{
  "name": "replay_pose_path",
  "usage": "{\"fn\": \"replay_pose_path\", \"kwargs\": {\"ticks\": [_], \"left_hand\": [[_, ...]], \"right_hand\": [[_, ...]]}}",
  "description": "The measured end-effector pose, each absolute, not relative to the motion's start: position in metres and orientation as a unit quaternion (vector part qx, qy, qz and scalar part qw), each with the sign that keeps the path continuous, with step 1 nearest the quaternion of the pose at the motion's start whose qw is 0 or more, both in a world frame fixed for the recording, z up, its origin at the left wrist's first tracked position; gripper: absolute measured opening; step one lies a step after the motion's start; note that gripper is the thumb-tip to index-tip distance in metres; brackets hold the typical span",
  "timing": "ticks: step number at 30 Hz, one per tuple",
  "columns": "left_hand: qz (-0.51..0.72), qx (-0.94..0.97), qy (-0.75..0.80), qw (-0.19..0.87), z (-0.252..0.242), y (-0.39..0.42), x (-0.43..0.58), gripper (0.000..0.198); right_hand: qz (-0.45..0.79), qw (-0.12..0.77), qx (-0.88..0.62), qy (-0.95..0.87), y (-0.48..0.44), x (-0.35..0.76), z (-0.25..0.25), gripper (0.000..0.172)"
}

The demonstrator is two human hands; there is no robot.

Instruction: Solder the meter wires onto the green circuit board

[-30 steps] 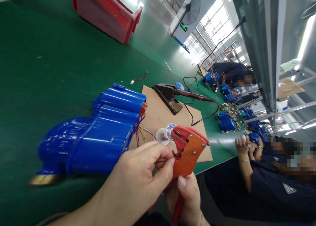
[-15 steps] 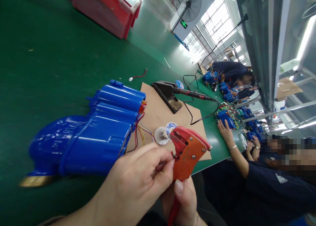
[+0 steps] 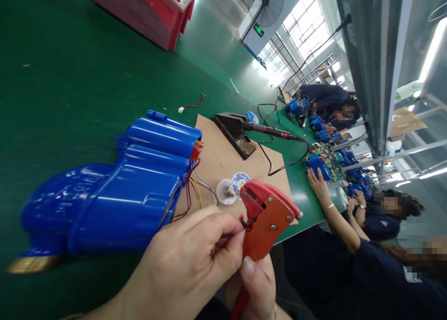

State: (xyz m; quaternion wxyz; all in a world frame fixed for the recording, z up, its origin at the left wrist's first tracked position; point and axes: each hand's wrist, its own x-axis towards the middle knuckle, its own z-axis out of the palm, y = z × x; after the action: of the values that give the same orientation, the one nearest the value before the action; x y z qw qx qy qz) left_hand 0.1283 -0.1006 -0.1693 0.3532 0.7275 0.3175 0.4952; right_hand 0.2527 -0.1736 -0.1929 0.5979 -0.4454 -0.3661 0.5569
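Observation:
My right hand (image 3: 260, 280) is wrapped around the red handle of an orange-and-red wire stripper (image 3: 267, 217), its head pointing up. Close against the tool's jaw, my left hand (image 3: 195, 255) pinches a thin dark wire (image 3: 243, 222); how far the wire sits in the jaw is hard to make out. To the left lies a glossy blue plastic housing (image 3: 139, 185) with a gold-coloured tip. Red, black, yellow and white wires (image 3: 193, 189) come out of its open end and run behind my left hand.
Cardboard (image 3: 209, 138) lies on the green table (image 3: 87, 73). On it are a soldering iron (image 3: 268, 130) in its black stand (image 3: 230, 129) and a solder spool (image 3: 226, 193). A short connector lead (image 3: 193, 105) and a red bin (image 3: 139, 12) lie farther off. Co-workers handle blue housings (image 3: 318, 167) at right.
The view has shifted slightly, so the blue housing sits a little farther left. Both hands keep nearly the same pose, with the wire still at the stripper's jaw.

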Motion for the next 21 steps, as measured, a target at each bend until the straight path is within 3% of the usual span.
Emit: {"fn": "replay_pose_path", "kwargs": {"ticks": [9,15,21], "left_hand": [[0.503,0.732,0.335,0.315,-0.169,-0.100,0.130,0.027],[0.529,0.780,0.294,0.157,-0.191,-0.113,0.126,0.021],[0.480,0.823,0.289,0.094,-0.214,-0.124,0.123,0.038]], "right_hand": [[0.574,0.589,-0.442,-0.357,-0.175,0.250,-0.193,0.046],[0.575,0.581,-0.470,-0.334,-0.175,0.251,-0.185,0.055],[0.581,0.559,-0.464,-0.366,-0.170,0.253,-0.176,0.054]]}}
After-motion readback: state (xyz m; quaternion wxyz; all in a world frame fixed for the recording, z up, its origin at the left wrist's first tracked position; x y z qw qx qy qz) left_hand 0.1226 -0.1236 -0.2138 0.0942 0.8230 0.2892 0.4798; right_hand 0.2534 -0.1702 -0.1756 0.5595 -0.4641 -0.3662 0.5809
